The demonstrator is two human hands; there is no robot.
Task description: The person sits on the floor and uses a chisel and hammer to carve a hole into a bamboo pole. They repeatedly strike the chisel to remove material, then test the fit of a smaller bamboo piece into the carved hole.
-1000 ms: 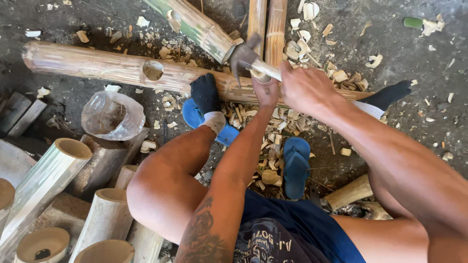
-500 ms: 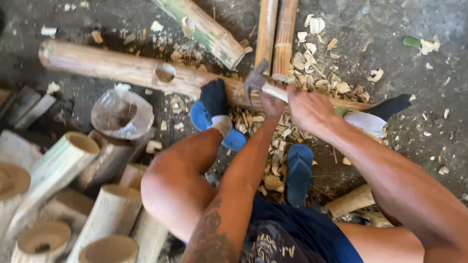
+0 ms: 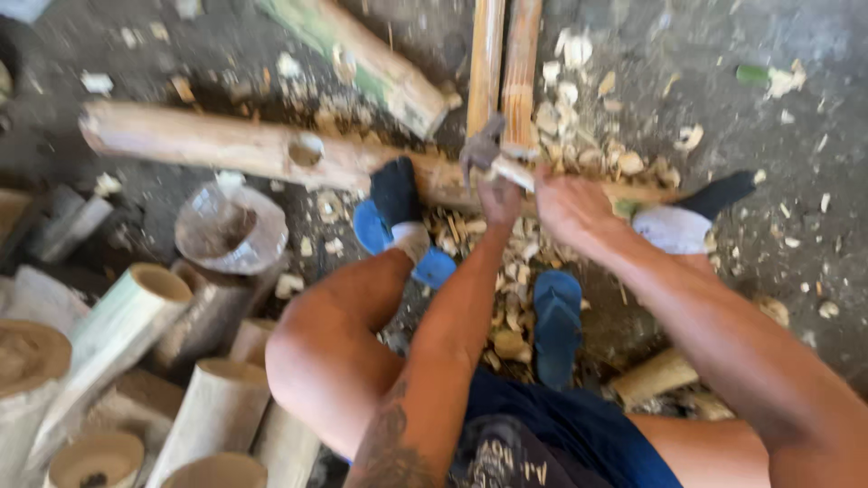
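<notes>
Both hands grip the pale handle of a hatchet (image 3: 484, 154) whose dark metal head rests against a long bamboo log (image 3: 226, 145) lying across the ground. My left hand (image 3: 499, 199) holds the handle just behind the head. My right hand (image 3: 568, 201) grips it a little further back. Two feet in dark-and-white socks (image 3: 398, 194) (image 3: 692, 217) press against the log. The frame is motion-blurred.
Two split bamboo strips (image 3: 504, 63) stand beyond the log, and a green bamboo piece (image 3: 362, 54) lies at the upper left. Wood chips (image 3: 506, 307) litter the ground around blue sandals (image 3: 556, 325). Cut bamboo sections (image 3: 117, 325) and a clear plastic container (image 3: 231, 230) sit left.
The view has shifted, so the log and hands sit lower in frame. Both hands stay on the hatchet handle, with the head lowered onto the log.
</notes>
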